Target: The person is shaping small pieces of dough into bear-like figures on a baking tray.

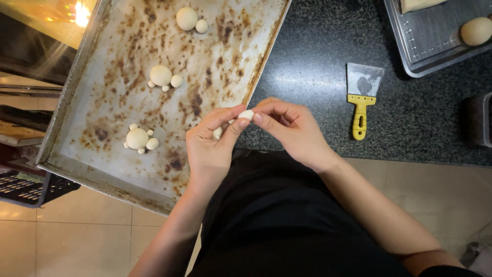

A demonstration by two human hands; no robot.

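Both my hands meet over the near right corner of a stained metal baking tray (102,46). My left hand (210,149) and my right hand (289,128) pinch one small piece of white dough (246,114) between their fingertips; a second bit of dough shows under my left fingers. On the tray lie three dough figures, each a ball with smaller balls stuck to it: a far one (187,19), a middle one (161,76) and a near one (137,138).
A yellow-handled scraper (361,97) lies on the dark speckled counter (318,66) to the right. At the far right a second metal tray (430,41) holds a dough ball (475,31). The stained tray overhangs the counter edge above a tiled floor.
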